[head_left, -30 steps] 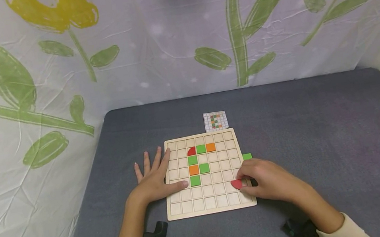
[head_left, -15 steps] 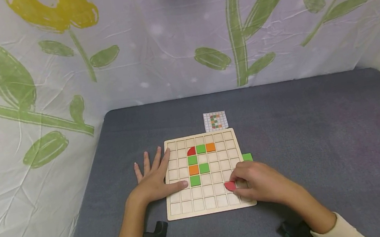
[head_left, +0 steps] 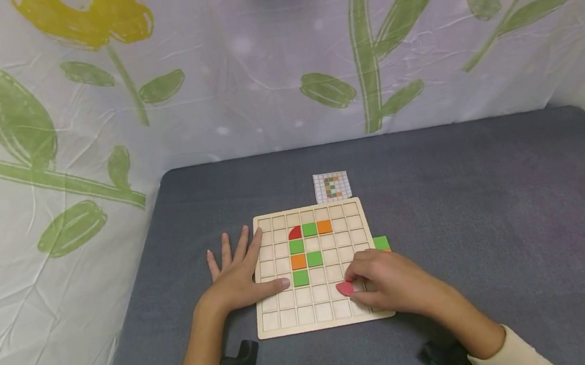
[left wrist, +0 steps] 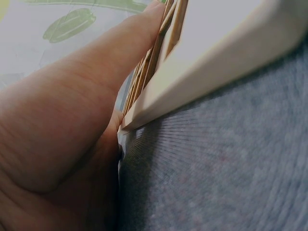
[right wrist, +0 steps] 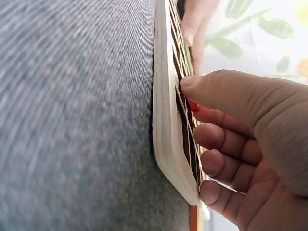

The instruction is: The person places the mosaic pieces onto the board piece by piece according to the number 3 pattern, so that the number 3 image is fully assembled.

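Observation:
A wooden grid board (head_left: pixel 323 313) lies on the table. My left hand (head_left: pixel 233 286) rests at its left side, fingers spread, the thumb lying over the board's left squares. With thumb and fingertips my right hand (head_left: pixel 391 280) pinches a red quarter-circle tile (head_left: pixel 345 288) over the lower right squares. In the right wrist view only a sliver of that red tile (right wrist: pixel 193 105) shows behind the thumb. Set in the board are another red quarter-circle tile (head_left: pixel 295 233), several green square tiles (head_left: pixel 301 278) and orange square tiles (head_left: pixel 324 227).
A small printed pattern card (head_left: pixel 332 187) lies just behind the board. Green tile (head_left: pixel 381 242) and a bit of orange show at the board's right edge, partly hidden by my right hand. A patterned curtain (head_left: pixel 258 88) hangs behind the grey table (head_left: pixel 466 196).
My right hand has slid left over the board, carrying the red quarter-circle tile with it. More of the tiles at the right edge shows. My left hand stays where it was.

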Available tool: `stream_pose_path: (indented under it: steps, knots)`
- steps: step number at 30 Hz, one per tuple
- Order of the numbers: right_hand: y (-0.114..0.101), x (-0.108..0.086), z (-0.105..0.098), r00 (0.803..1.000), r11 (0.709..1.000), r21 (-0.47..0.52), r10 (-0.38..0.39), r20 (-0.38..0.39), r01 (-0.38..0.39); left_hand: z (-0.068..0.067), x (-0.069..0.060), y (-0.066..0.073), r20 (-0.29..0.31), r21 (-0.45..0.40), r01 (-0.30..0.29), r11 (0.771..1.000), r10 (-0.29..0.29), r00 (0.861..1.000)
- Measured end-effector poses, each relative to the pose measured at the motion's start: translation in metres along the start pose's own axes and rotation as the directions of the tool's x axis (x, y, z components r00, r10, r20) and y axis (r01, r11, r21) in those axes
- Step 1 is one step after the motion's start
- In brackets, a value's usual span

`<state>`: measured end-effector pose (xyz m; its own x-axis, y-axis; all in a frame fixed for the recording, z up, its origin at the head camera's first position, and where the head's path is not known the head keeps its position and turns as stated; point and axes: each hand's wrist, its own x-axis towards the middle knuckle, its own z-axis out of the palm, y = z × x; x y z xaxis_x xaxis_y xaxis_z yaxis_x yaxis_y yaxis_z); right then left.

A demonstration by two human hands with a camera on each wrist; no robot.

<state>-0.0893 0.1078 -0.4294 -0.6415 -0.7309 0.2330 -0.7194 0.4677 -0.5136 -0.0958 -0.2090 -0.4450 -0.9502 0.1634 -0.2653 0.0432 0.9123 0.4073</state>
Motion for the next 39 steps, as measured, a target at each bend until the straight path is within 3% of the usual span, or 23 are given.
stream_pose_path:
  steps: [17,39]
  knots:
    - [-0.007,0.009,0.005,0.997,0.998,0.016,0.065,0.041,-0.066,-0.001,0.001,0.000,0.005,-0.006,0.005,1.000,-0.005,1.000]
    - [-0.012,0.018,0.014,0.998,0.998,0.052,0.044,0.034,-0.046,-0.001,0.002,0.001,-0.003,0.000,0.002,1.000,-0.002,1.000]
